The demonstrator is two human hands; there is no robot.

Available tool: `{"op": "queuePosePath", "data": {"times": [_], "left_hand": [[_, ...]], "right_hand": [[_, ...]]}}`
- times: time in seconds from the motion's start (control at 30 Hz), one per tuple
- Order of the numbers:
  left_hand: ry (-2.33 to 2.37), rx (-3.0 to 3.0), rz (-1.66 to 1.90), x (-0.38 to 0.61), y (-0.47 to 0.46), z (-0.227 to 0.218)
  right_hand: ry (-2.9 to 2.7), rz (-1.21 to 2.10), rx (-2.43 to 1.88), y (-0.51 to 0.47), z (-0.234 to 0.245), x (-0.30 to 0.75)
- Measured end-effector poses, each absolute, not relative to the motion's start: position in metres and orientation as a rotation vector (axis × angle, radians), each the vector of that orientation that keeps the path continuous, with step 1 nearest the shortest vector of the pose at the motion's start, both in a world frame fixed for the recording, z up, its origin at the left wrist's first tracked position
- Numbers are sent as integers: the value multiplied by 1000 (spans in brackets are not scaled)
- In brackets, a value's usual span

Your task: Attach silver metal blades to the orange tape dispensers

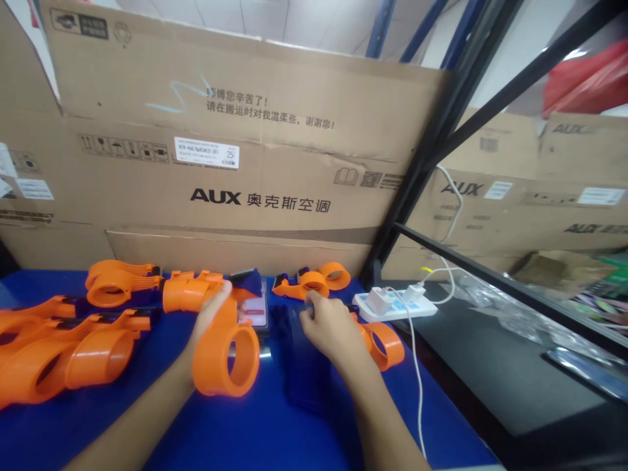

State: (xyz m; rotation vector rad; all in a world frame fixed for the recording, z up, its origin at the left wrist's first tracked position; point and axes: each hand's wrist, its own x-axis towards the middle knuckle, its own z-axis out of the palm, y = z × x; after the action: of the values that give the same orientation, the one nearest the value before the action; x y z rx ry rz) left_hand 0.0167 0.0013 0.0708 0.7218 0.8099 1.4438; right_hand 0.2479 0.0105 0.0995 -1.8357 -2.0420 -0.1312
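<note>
My left hand point(212, 314) is closed round an orange tape dispenser point(220, 353), its round hub facing me and its dark blue end pointing up and right. To the right, my right hand point(328, 325) is curled into a fist, with something small and dark at its fingertips that I cannot make out. Below that fist lies a dark blue object point(304, 373), blurred against the blue tabletop. Behind my left hand a phone-like screen point(256, 312) is partly hidden. Further orange dispensers point(314, 282) lie just beyond my right hand.
Several orange dispensers point(101, 358) line the left of the blue table point(206, 438). Another orange dispenser point(387, 345) lies right of my right hand. A white power strip point(424, 307) with cables sits at the right edge by a black rack post point(417, 173). Cardboard point(275, 150) walls the back.
</note>
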Motion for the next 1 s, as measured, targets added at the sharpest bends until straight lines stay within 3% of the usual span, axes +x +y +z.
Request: {"op": "queuePosePath", "data": {"times": [0.5, 0.63, 0.87, 1.0], "left_hand": [[933, 921, 1448, 24, -5, 68], [983, 1051, 1419, 24, -2, 63], [998, 1056, 1340, 31, -6, 59], [923, 1060, 1295, 36, -11, 59]], "right_hand": [[-2118, -140, -1987, -4, 94, 248], [-2089, -4, -1752, -4, 97, 243], [-2034, 530, -1097, -7, 102, 227], [-1980, 379, -1108, -6, 95, 220]]}}
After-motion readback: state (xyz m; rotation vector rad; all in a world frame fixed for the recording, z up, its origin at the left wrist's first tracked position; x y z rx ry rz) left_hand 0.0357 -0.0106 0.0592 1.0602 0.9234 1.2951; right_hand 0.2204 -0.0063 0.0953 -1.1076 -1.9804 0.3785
